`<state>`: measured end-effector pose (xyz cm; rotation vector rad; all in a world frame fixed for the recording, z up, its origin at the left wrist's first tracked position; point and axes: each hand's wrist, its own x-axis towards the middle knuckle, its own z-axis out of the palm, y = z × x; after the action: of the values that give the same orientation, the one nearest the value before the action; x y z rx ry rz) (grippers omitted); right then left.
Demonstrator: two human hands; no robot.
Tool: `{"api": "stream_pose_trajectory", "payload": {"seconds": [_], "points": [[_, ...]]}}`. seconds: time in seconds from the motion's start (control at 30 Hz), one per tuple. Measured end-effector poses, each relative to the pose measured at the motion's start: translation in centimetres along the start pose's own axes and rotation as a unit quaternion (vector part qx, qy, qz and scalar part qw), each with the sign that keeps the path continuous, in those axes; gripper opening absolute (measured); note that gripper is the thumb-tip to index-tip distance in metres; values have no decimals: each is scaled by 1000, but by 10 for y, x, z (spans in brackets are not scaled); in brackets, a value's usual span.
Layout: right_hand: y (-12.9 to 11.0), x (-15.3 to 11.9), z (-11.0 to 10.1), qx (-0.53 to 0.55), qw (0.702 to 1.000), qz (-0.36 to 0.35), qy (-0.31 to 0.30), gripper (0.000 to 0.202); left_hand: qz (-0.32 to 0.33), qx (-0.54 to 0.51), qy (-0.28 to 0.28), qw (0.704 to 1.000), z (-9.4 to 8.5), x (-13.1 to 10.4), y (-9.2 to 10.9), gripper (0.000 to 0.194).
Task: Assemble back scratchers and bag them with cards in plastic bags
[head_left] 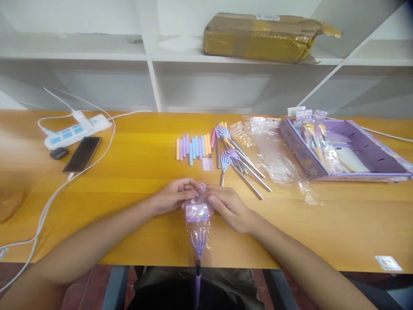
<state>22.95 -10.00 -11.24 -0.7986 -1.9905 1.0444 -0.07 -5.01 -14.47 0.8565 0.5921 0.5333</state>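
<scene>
Both hands meet near the middle of the table's front part. My left hand (177, 196) has its fingers closed on the top of a clear plastic bag (189, 228). From the right, my right hand (227, 206) pinches the same end of the bag. Inside the bag are a purple-and-white card (197, 213) and a purple hand-shaped scratcher (199, 243), whose purple handle hangs past the table's front edge. A small printed label (202, 187) shows between the fingers. Just beyond my right hand lies a blue scratcher head (226, 161) on a metal rod.
Colored tubes (191, 150), metal-rod scratchers (250, 165) and clear bags (271, 146) lie beyond the hands. A purple box (288, 153) holding bagged scratchers is at right. A power strip (69, 135), phone (82, 154) and cables are at left. A taped parcel (258, 38) sits on the shelf.
</scene>
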Motion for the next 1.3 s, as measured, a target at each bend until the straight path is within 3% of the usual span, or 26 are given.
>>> {"api": "stream_pose_trajectory", "payload": {"seconds": [0.1,0.3,0.63,0.9,1.07,1.3], "points": [[-1,1,1,15,1000,-2,-13,40,-5,-4,-1,1000,-1,1,-1,46],[2,1,2,-3,1000,-1,18,36,0,-6,1,1000,-1,1,-1,45],[2,0,0,-1,1000,-4,-11,34,7,-5,-5,1000,3,-1,1,47],[2,-1,-2,-30,998,-46,-28,30,16,-9,-18,1000,5,-1,3,46],[5,-2,-3,-40,996,61,46,25,8,-8,-6,1000,4,0,2,44],[14,-1,7,138,982,124,-39,69,19,4,-6,1000,1,1,-1,41]]}}
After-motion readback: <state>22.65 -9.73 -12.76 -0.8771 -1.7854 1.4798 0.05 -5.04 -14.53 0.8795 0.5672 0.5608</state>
